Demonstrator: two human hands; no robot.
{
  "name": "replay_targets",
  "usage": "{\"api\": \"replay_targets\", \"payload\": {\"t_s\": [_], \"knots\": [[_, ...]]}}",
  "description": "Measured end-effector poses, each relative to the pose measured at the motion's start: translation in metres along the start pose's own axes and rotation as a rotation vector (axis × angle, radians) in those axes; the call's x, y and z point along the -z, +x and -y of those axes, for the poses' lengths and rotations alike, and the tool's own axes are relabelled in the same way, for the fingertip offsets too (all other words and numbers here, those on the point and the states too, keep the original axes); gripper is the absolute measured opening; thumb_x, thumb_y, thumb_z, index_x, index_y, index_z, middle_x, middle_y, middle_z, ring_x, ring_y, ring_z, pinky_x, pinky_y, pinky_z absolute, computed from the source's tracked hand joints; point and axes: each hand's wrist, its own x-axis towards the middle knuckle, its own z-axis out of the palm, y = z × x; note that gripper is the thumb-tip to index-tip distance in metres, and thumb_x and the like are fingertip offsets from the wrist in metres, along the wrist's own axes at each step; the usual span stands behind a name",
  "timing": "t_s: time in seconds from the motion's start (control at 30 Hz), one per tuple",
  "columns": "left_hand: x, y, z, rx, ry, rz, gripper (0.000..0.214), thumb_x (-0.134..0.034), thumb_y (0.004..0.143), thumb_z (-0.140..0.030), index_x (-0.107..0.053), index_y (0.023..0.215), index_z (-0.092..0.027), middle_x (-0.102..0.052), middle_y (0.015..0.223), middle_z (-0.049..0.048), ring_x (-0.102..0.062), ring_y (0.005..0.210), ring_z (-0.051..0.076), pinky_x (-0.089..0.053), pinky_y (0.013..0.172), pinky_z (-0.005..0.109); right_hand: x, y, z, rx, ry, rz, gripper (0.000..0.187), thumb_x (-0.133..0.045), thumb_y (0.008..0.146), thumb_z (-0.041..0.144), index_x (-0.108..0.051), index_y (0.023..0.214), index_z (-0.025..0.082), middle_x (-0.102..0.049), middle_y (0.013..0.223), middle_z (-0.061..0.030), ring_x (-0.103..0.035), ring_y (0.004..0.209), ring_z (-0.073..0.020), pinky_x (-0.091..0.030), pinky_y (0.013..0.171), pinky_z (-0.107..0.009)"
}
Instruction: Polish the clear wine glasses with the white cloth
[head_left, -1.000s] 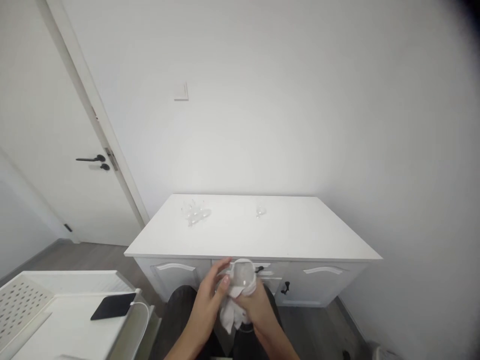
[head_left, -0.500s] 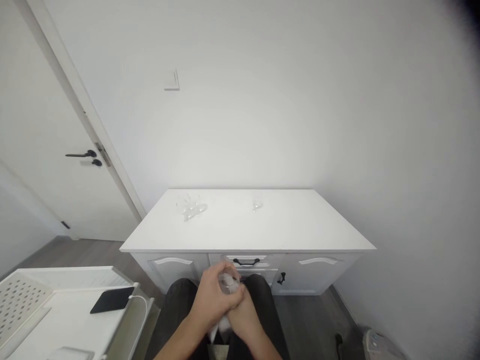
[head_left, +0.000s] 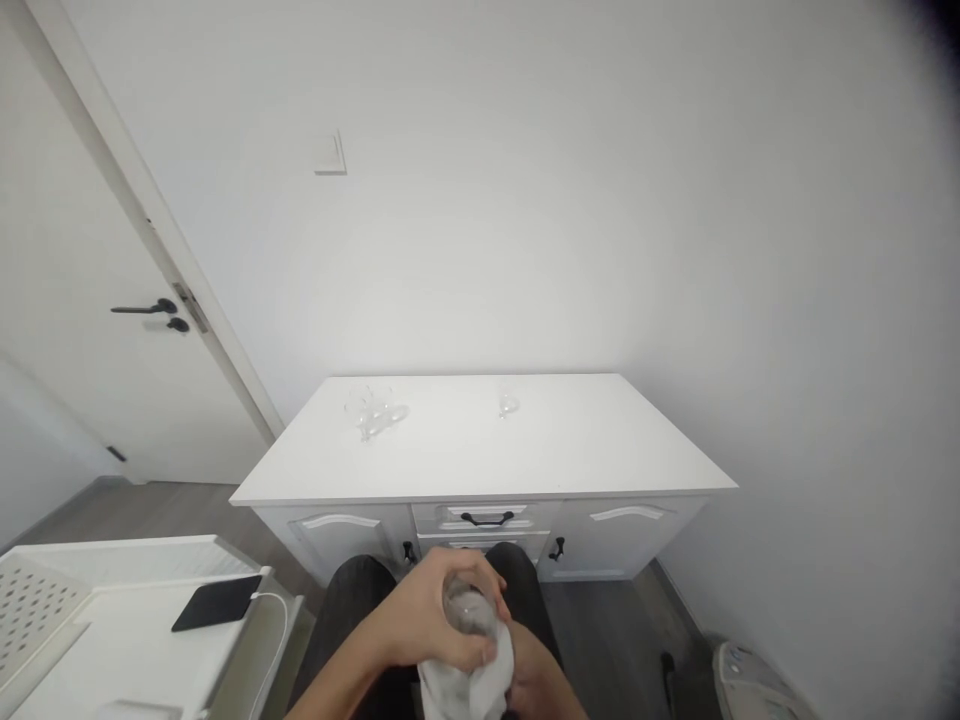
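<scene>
My left hand [head_left: 433,612] is wrapped round a clear glass [head_left: 468,606], its mouth tipped up toward me. A white cloth [head_left: 480,685] lies against the near side of the glass and hangs down over my lap. Behind that cloth is my right hand [head_left: 529,662], gripping it close to the glass; its fingers are mostly hidden. Both hands are above my knees, in front of the white cabinet [head_left: 570,450]. On the cabinet top, several clear glasses [head_left: 371,412] stand grouped at the left, and a single clear glass [head_left: 508,404] is near the middle.
At lower left, a white cart [head_left: 97,640] carries a black phone [head_left: 217,604] with a white cable [head_left: 283,625]. The cabinet's front has black handles [head_left: 487,519]. A door [head_left: 97,250] is at the left, and a rounded appliance [head_left: 750,680] stands on the floor at lower right.
The white cloth has come up into fuller view beside the glass. My right hand has shifted right and down, while my left hand still holds the glass. The view has moved slightly.
</scene>
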Motion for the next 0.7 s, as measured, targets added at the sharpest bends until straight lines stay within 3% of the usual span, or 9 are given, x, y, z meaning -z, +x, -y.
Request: {"api": "replay_targets", "payload": {"t_s": [0.1,0.23,0.4,0.5,0.57,0.7], "knots": [[0.001,-0.003,0.000,-0.017,0.156,-0.149,0.038,-0.083,0.052,-0.009,-0.079,0.088,-0.020,-0.079,0.112,0.0057,-0.068,0.116,0.030,-0.049,0.104,0.034,0.003,0.011,0.008,-0.009,-0.007,0.119,0.063,-0.098,0.048,0.041,-0.076,0.103,0.018,-0.078,0.096,-0.0094,-0.073,0.099,-0.0305,-0.057,0.092,-0.043],[-0.003,-0.004,0.014,-0.065,0.168,-0.370,0.027,-0.075,0.066,-0.013,-0.075,0.092,-0.020,-0.080,0.101,0.0047,-0.074,0.100,0.026,-0.055,0.095,0.034,-0.007,0.017,0.019,0.183,-0.228,0.130,0.062,-0.093,0.056,0.018,-0.073,0.114,0.020,-0.077,0.110,-0.0073,-0.072,0.104,-0.0274,-0.054,0.100,-0.040],[-0.006,-0.015,0.024,-0.119,0.388,-0.654,0.023,-0.074,0.072,-0.021,-0.074,0.094,-0.023,-0.080,0.099,0.0047,-0.073,0.099,0.028,-0.057,0.092,0.039,-0.034,0.019,0.028,0.312,-0.561,-0.127,0.039,-0.071,0.075,0.015,-0.071,0.114,0.017,-0.079,0.100,-0.0071,-0.074,0.092,-0.0253,-0.057,0.080,-0.031],[-0.008,-0.022,0.026,-0.154,0.482,-0.751,0.025,-0.077,0.071,-0.024,-0.076,0.096,-0.025,-0.080,0.101,0.0055,-0.072,0.103,0.030,-0.057,0.091,0.042,-0.040,0.018,0.024,0.321,-0.757,-0.260,0.045,-0.066,0.076,0.016,-0.067,0.120,0.019,-0.081,0.096,-0.0056,-0.075,0.080,-0.0232,-0.055,0.071,-0.028],[-0.013,-0.025,0.027,-0.163,0.486,-0.812,0.024,-0.078,0.072,-0.026,-0.076,0.096,-0.026,-0.080,0.100,0.0058,-0.072,0.103,0.031,-0.057,0.091,0.043,-0.038,0.018,0.015,0.315,-0.864,-0.339,0.037,-0.065,0.076,0.019,-0.066,0.113,0.021,-0.080,0.088,-0.0047,-0.075,0.072,-0.0235,-0.052,0.064,-0.027],[-0.018,-0.024,0.027,-0.198,0.447,-0.929,0.022,-0.078,0.075,-0.027,-0.074,0.096,-0.026,-0.079,0.100,0.0061,-0.072,0.105,0.031,-0.055,0.098,0.046,-0.036,0.021,-0.005,0.493,-0.957,-0.599,0.025,-0.057,0.085,0.028,-0.067,0.107,0.022,-0.080,0.090,-0.0103,-0.078,0.079,-0.0289,-0.055,0.073,-0.033]]}}
